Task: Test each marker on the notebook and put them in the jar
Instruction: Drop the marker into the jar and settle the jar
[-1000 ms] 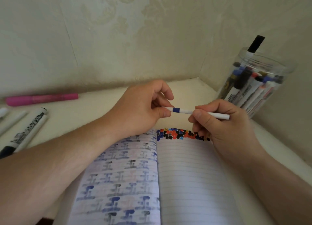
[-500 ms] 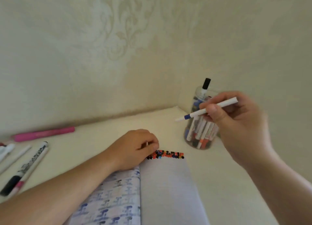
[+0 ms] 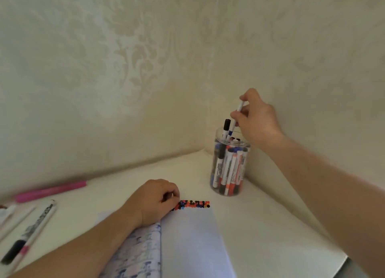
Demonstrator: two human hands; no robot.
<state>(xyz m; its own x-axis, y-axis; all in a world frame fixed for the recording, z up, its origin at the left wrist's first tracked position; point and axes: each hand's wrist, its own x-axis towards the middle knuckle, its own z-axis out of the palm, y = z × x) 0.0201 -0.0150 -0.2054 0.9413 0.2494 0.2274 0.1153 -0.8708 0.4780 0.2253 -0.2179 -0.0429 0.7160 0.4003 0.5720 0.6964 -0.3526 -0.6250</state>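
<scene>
- Head view: the clear plastic jar (image 3: 229, 165), packed with markers, stands in the wall corner; the thin white marker with a blue band (image 3: 236, 117) points tip-down into its mouth, beside a black-capped marker (image 3: 226, 126) sticking out.
- The right hand (image 3: 255, 121) pinches that thin marker above the jar; its upper end is hidden by the fingers.
- The left hand (image 3: 158, 200), fingers curled, rests on the open lined notebook (image 3: 191, 242) left of the jar; whether it holds anything cannot be told.
- Coloured test dots (image 3: 193, 204) line the page's top edge, partly covered by the left hand.
- Far left of the jar lie a pink marker (image 3: 51, 191) and blurred white markers (image 3: 31, 232), cut off at the frame edge.
</scene>
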